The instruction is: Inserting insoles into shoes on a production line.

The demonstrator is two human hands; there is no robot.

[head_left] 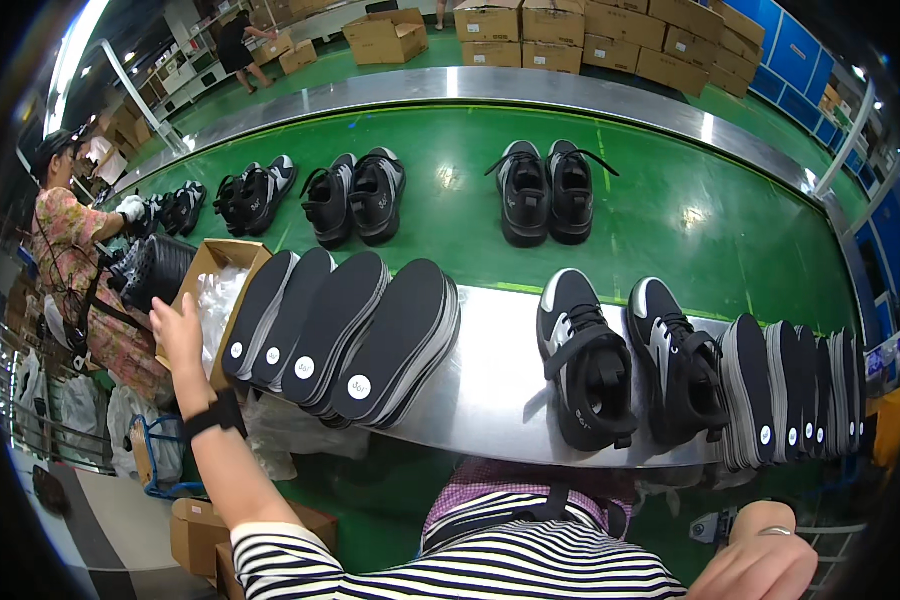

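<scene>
My left hand (pixel 177 335) is open with its fingers apart, at the near-left side of a small cardboard box (pixel 255 256) that holds crumpled clear plastic bags (pixel 220 300). A black band circles that wrist. Beside the box, stacks of black insoles (pixel 398 335) with round white stickers lie on the metal ledge. A black shoe (pixel 587 370) and its mate (pixel 675 365), both with silver toes and straps, stand on the ledge right of the middle. Away from the shoes, my right hand (pixel 760 565) hangs at the lower right edge, its fingers mostly hidden.
More insole stacks (pixel 785 395) stand at the right end of the metal ledge (pixel 490 400). Several pairs of black shoes (pixel 548 195) stand on the green conveyor belt (pixel 450 160). A co-worker (pixel 65 240) with a white glove handles shoes at the far left. Cardboard boxes (pixel 610 55) are stacked behind.
</scene>
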